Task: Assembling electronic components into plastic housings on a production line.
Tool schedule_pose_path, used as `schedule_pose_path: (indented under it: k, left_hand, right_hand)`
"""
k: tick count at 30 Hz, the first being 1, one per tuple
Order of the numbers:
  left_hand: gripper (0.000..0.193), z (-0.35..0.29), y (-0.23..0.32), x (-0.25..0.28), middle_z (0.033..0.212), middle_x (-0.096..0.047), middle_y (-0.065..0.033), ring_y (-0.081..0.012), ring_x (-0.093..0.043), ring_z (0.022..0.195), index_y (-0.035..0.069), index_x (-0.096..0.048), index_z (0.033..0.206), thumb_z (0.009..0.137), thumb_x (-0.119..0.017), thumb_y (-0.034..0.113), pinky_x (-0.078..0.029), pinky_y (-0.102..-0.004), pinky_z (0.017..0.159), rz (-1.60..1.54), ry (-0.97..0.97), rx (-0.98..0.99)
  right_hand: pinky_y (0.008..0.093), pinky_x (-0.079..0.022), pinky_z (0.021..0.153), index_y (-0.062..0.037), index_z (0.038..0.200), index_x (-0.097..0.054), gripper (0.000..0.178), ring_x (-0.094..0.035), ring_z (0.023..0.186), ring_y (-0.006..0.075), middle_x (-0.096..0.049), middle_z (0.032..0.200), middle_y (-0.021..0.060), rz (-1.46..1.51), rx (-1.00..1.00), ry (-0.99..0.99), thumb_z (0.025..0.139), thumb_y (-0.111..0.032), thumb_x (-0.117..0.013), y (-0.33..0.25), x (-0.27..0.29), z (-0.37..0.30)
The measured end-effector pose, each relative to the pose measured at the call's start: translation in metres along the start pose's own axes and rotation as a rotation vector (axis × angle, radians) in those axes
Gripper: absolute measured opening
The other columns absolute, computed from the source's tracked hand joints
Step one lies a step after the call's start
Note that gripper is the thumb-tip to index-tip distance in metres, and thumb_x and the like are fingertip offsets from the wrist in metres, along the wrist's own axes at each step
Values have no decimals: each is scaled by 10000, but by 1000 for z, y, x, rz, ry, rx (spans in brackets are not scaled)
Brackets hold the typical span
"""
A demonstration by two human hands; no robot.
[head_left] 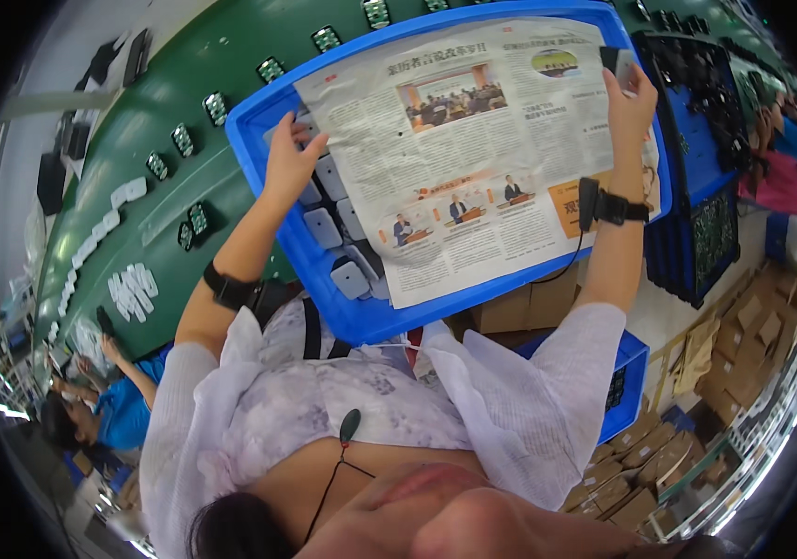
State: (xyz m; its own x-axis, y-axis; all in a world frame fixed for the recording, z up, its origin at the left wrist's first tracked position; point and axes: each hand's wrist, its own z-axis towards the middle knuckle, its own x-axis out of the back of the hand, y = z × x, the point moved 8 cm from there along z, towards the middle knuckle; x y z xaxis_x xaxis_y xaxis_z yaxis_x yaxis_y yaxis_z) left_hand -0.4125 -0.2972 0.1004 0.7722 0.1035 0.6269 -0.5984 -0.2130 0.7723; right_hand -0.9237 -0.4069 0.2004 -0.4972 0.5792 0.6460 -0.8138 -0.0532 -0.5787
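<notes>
A blue plastic bin [356, 321] lies before me, with a large sheet of newspaper [473, 149] spread over most of its inside. Rounded grey plastic casings [323, 228] show in the bin along the paper's left edge. My left hand [292, 160] reaches over the bin's left side, beside the newspaper's edge and the casings there. Its thumb and fingers stand apart, though some fingertips are partly hidden. At the bin's upper right, my right hand [632, 98] closes on a small flat black-and-grey piece [617, 63] at the newspaper's corner.
Small green circuit assemblies [215, 109] stand spaced along the green table [184, 42]. White parts [133, 291] lie at its left. Stacked crates [701, 242] stand to the right, with flattened cardboard boxes [748, 321] beyond. A co-worker in blue [123, 410] sits at the lower left.
</notes>
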Motion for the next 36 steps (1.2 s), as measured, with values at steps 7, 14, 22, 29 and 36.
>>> schedule_pose_path:
  k: [7,14,22,29,36]
  left_hand:
    - [601,14,7,-21,956,-654,-118,-155,-617,812,-99,-456,1265,828,-722,216,-498,-291,718,-313,-57,210]
    - [147,-33,113,-30,983,-607,-119,-286,-579,964,47,-607,931,833,-640,152,-480,-372,792,73,-162,-324]
    - [186,-120,199,-55,1291,-508,-156,-324,-574,1037,45,-567,930,759,-635,18,-507,-396,825,-228,-442,-834]
    - [126,-153,220,-37,1331,-521,-208,-338,-627,991,11,-566,900,793,-617,52,-533,-403,790,-389,-549,-1086]
    - [210,-135,167,-17,1223,-594,-185,-349,-619,1032,10,-604,952,754,-622,-57,-518,-377,838,-289,-516,-861]
  right_hand:
    - [291,-529,762,18,1234,-551,562,-553,997,187,-541,1127,122,215,-161,-65,776,-204,-790,5,-1,-44]
    - [289,-506,796,28,1260,-533,546,-583,1003,180,-604,1105,125,352,-351,-49,808,-176,-762,17,12,-76]
    - [279,-531,743,42,1258,-521,489,-599,942,165,-599,1088,108,438,-451,93,852,-149,-715,25,41,-110]
    - [276,-538,726,41,1243,-499,479,-603,910,155,-600,1078,99,506,-464,95,860,-154,-711,49,50,-123]
    - [270,-548,729,76,1272,-479,524,-626,922,161,-617,1101,140,512,-517,149,848,-118,-718,53,48,-131]
